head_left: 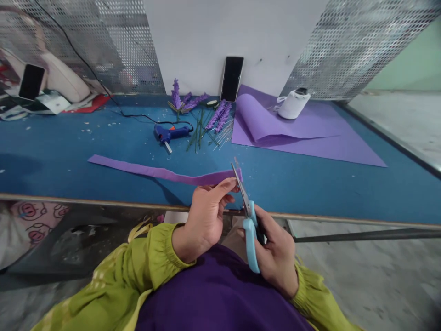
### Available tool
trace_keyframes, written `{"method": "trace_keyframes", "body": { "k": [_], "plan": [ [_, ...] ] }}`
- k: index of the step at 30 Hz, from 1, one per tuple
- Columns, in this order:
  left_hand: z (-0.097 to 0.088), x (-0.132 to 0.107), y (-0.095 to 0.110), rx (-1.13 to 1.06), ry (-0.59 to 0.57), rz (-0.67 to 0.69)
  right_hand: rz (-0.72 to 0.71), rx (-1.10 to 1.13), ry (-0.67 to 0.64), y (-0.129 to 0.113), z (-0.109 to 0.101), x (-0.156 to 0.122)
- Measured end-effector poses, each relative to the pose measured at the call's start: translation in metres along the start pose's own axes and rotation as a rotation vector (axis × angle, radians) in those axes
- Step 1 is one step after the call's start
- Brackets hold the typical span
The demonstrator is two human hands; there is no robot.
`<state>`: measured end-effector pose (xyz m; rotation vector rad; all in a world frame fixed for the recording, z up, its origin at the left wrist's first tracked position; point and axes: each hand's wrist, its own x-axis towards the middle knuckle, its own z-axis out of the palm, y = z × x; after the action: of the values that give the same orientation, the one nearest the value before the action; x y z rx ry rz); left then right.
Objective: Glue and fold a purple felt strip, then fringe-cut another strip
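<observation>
My left hand (208,216) pinches a long purple strip (161,174) near its right end, between thumb and fingers. The strip trails off leftward, close over the blue table. My right hand (275,253) grips a pair of scissors (250,230) with light blue handles. Their blades are slightly apart and point up and away from me, at the strip's right end, just beside my left fingertips. Whether the blades have cut into the strip I cannot make out.
On the blue table (310,188) lie a blue glue gun (172,132), green stems (198,133), purple flower sprigs (220,115) and a large purple sheet (292,138) with a white object (293,105) on it. A phone (232,79) leans against the white board (206,41).
</observation>
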<state>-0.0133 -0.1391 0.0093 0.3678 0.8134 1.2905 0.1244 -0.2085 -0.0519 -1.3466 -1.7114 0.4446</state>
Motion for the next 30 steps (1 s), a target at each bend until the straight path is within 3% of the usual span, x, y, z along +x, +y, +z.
{"method": "trace_keyframes", "body": {
  "k": [30],
  "plan": [
    [-0.003,0.0002,-0.0005,0.003,-0.022,-0.004,-0.037,-0.052,-0.041,0.0055,-0.0017,-0.0041]
  ]
}}
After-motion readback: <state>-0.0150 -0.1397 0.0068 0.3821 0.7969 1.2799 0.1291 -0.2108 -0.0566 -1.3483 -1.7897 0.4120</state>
